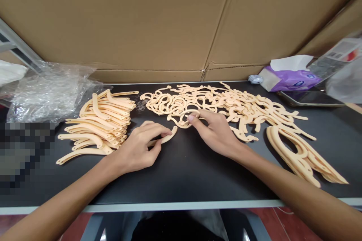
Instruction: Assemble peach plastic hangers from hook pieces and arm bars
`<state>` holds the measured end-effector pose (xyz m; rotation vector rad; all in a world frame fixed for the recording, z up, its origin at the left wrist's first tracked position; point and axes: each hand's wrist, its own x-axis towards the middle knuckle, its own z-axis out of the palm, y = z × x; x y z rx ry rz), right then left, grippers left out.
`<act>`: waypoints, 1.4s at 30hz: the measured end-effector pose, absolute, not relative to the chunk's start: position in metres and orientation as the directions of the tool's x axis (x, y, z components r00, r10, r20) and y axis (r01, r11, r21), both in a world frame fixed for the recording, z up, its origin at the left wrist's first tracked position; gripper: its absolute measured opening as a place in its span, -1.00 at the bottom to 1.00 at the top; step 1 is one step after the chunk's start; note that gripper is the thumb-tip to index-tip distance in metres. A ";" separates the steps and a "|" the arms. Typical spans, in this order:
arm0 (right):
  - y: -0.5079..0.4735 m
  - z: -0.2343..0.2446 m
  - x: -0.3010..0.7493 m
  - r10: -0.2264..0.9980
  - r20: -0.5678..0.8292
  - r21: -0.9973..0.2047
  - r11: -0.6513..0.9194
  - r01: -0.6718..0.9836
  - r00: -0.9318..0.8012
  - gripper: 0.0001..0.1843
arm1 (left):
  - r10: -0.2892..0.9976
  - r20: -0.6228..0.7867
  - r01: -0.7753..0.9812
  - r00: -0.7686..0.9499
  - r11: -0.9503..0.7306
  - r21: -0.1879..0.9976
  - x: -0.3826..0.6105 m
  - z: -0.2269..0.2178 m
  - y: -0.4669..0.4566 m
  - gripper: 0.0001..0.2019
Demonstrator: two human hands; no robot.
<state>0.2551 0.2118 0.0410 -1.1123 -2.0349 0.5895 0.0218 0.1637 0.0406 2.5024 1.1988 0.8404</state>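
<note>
Between the fingers of my left hand (144, 145) is a slim, curved, cream plastic hanger arm (169, 135), its rounded end pointing up and to the right. My right hand (216, 130) pinches a cream hanger hook (185, 126) with thumb and fingers at the near edge of the hook pile. The two pieces are close together but apart. To the left lies a stack of similar hanger arms (97, 137) with small holes at their ends. Behind my right hand spreads a loose pile of hooks (240, 101).
Several nested hanger pieces (283, 154) lie at the right. Crumpled clear plastic bags (45, 94) sit at the back left. A purple tissue pack (294, 79) rests by a flat tablet-like device (308, 99). Cardboard (141, 19) stands behind the black table (183, 180).
</note>
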 end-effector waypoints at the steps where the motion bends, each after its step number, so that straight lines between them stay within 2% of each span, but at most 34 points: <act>1: 0.212 0.042 0.256 0.859 0.387 -0.698 0.510 0.503 -0.335 -0.71 | 0.779 0.396 0.655 0.486 -0.624 0.426 0.023 0.039 0.164 -0.80; 3: 0.210 0.043 0.256 0.870 0.381 -0.738 0.490 0.464 -0.314 -0.70 | 0.795 0.400 0.712 0.456 -0.595 0.373 0.024 0.035 0.164 -0.83; 6: 0.207 0.042 0.256 0.868 0.357 -0.778 0.481 0.404 -0.346 -0.66 | 0.805 0.379 0.781 0.456 -0.567 0.262 0.025 0.029 0.167 -0.73; 9: 0.205 0.039 0.253 0.858 0.321 -0.832 0.457 0.313 -0.401 -0.68 | 0.786 0.340 0.781 0.516 -0.595 0.190 0.024 0.028 0.168 -0.80; 17: 0.208 0.036 0.250 0.899 0.136 -0.964 0.216 0.153 -0.416 -0.67 | 0.743 0.428 0.741 0.514 -0.636 0.214 0.025 0.034 0.160 -0.92; 24: 0.210 0.039 0.250 0.875 0.028 -0.992 0.084 0.094 -0.483 -0.78 | 0.706 0.418 0.699 0.571 -0.685 0.204 0.026 0.028 0.160 -0.85; 32: 0.208 0.050 0.252 0.837 -0.084 -0.993 -0.026 0.114 -0.541 -0.74 | 0.595 0.535 0.670 0.600 -0.739 0.072 0.028 0.026 0.159 -0.80; 38: 0.211 0.049 0.258 0.799 -0.106 -0.978 0.024 0.208 -0.591 -0.89 | 0.547 0.548 0.662 0.633 -0.749 -0.017 0.031 0.028 0.156 -0.79; 42: 0.213 0.052 0.259 0.775 -0.149 -0.974 -0.010 0.224 -0.614 -0.93 | 0.524 0.556 0.655 0.645 -0.755 -0.048 0.032 0.028 0.155 -0.80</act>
